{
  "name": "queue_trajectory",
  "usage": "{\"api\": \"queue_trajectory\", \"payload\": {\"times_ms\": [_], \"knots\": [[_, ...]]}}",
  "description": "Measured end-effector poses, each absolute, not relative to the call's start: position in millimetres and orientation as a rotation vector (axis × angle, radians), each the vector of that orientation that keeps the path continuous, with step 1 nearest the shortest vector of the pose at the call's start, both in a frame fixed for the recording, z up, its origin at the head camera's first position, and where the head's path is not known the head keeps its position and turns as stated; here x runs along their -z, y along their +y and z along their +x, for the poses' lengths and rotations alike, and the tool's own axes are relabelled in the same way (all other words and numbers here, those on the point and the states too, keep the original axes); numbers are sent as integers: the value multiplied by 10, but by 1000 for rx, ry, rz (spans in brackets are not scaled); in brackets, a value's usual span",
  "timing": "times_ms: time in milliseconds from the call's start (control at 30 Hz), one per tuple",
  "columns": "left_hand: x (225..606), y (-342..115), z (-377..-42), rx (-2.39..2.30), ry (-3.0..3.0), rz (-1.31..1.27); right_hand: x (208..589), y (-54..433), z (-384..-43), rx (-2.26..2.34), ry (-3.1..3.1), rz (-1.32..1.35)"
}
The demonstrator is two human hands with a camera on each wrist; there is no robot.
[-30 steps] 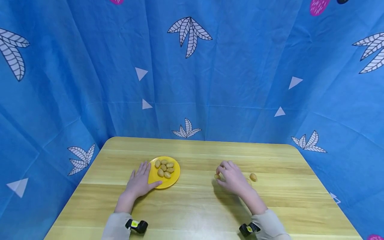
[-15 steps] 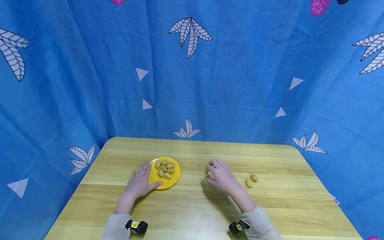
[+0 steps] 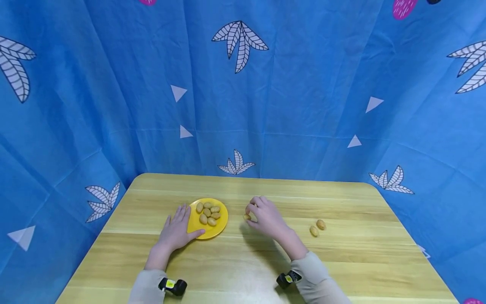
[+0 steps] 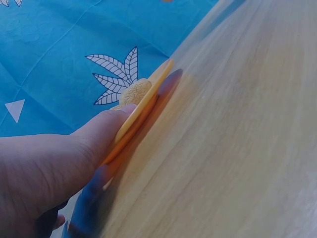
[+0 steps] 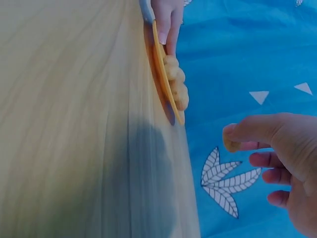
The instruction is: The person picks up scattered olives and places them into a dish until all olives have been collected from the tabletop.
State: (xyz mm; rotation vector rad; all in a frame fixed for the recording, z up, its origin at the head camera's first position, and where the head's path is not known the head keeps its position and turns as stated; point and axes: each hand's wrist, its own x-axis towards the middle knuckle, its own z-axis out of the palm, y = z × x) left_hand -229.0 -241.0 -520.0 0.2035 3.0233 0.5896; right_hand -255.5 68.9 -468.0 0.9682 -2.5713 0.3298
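Note:
A yellow plate (image 3: 221, 226) on the left half of the table bears several tan, wrinkled walnuts (image 3: 206, 212). My left hand (image 3: 177, 230) rests against the plate's left side, fingers straight and spread, the thumb lying over the near rim. In the left wrist view, that thumb (image 4: 99, 131) crosses the plate's edge close to a walnut (image 4: 135, 92). Right of the plate, my right hand (image 3: 267, 217) pinches one walnut (image 5: 231, 144) between thumb and index finger, held above the table. Its other fingers are loosely curled.
Two more walnuts lie on the wooden table (image 3: 360, 253), to the right of my right hand: one walnut (image 3: 314, 231) nearer, one walnut (image 3: 320, 224) just behind it. A blue patterned curtain (image 3: 303, 105) hangs behind the table and along its sides.
My right hand has moved left toward the plate with the pinched walnut, uncovering one of the two walnuts on the right. My left hand and the plate have stayed put.

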Motion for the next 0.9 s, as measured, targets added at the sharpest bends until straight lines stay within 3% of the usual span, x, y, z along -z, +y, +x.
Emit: {"api": "queue_trajectory", "payload": {"times_ms": [900], "knots": [[5206, -2432, -2293, -574, 3048, 216, 4764, -156, -2699, -354, -2645, 1060]]}}
